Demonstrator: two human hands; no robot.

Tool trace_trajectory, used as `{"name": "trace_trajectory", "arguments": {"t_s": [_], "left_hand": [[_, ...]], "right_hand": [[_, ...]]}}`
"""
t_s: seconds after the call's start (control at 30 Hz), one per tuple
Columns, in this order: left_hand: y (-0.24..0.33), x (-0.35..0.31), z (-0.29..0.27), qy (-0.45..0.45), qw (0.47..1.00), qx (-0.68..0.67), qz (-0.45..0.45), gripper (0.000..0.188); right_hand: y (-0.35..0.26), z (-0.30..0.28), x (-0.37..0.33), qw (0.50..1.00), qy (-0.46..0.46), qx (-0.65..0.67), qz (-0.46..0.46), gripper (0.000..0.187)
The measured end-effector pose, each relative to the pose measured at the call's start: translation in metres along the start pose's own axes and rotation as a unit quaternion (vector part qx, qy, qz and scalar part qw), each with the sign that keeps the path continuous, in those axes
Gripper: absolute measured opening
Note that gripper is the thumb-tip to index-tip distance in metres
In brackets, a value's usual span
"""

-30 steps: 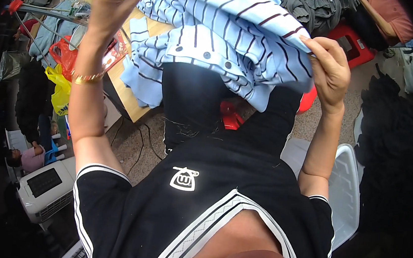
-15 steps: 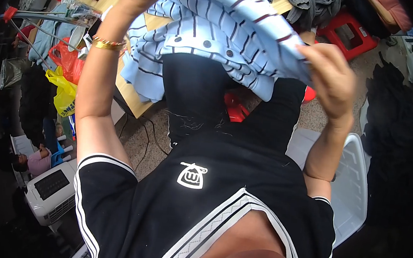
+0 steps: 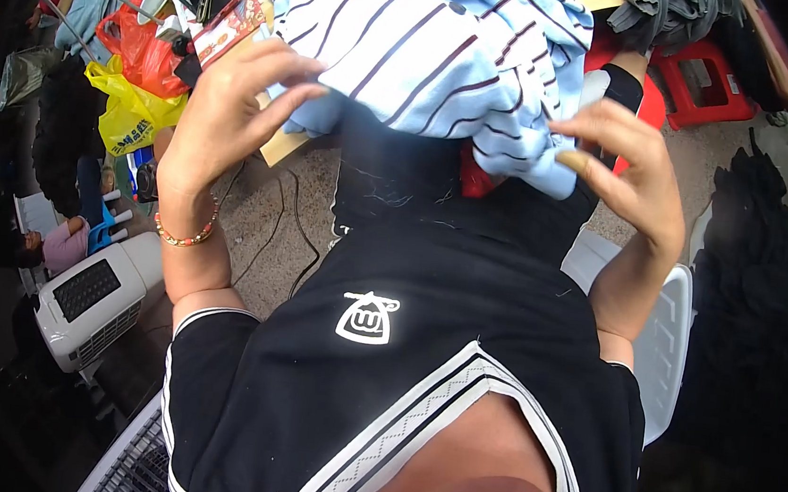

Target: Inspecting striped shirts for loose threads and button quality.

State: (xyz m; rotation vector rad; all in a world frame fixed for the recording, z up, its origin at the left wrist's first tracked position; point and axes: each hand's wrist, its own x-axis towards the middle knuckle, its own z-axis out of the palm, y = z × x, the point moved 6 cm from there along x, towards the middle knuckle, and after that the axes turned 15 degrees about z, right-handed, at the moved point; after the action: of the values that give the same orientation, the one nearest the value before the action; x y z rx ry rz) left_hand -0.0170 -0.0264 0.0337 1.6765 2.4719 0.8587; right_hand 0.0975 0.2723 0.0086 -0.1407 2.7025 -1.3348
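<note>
A light blue shirt (image 3: 412, 58) with dark stripes and buttons lies bunched over the table edge and above my lap. At its left edge is my left hand (image 3: 237, 103), thumb and forefinger apart with the cloth's edge at their tips. My right hand (image 3: 634, 169) is at the shirt's right side, where the cloth gathers into folds. Its fingers and thumb are spread, the tips touching or just beside the fabric. Whether either hand still lightly grips the cloth is hard to see.
A wooden table (image 3: 282, 148) shows beneath the shirt. Red (image 3: 138, 51) and yellow (image 3: 132, 107) plastic bags hang at left. Grey cloth (image 3: 667, 21) and a red stool (image 3: 708, 87) are at far right. A white plastic bin (image 3: 668, 358) stands beside my right arm. Cables (image 3: 297, 218) cross the floor.
The raised shirt has come down and bunched together. My left hand has dropped toward me to its left edge; my right hand has moved slightly lower, and both hands' fingers have loosened.
</note>
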Motion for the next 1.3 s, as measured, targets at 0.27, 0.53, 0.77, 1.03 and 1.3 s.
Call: {"name": "trace_trajectory", "arguments": {"t_s": [0.27,0.53,0.77,1.03,1.3], "left_hand": [[0.005,0.093,0.023,0.126,0.982,0.123,0.071,0.025],[-0.016,0.119,0.044,-0.008,0.989,0.137,0.059,0.028],[-0.024,0.118,0.046,0.064,0.996,-0.026,0.054,0.027],[-0.026,0.107,0.047,0.118,0.97,-0.21,0.012,0.026],[-0.025,0.102,0.048,0.149,0.934,-0.322,-0.028,0.022]], "right_hand": [[-0.012,0.036,0.076,0.972,0.23,0.0,-0.041,0.027],[-0.007,0.047,0.081,0.971,0.226,0.058,0.043,0.038],[-0.021,0.045,0.081,0.976,0.213,0.031,0.028,0.034],[-0.028,0.042,0.079,0.948,0.29,0.127,-0.047,0.015],[-0.056,0.018,0.068,0.914,0.364,-0.033,-0.177,0.022]]}}
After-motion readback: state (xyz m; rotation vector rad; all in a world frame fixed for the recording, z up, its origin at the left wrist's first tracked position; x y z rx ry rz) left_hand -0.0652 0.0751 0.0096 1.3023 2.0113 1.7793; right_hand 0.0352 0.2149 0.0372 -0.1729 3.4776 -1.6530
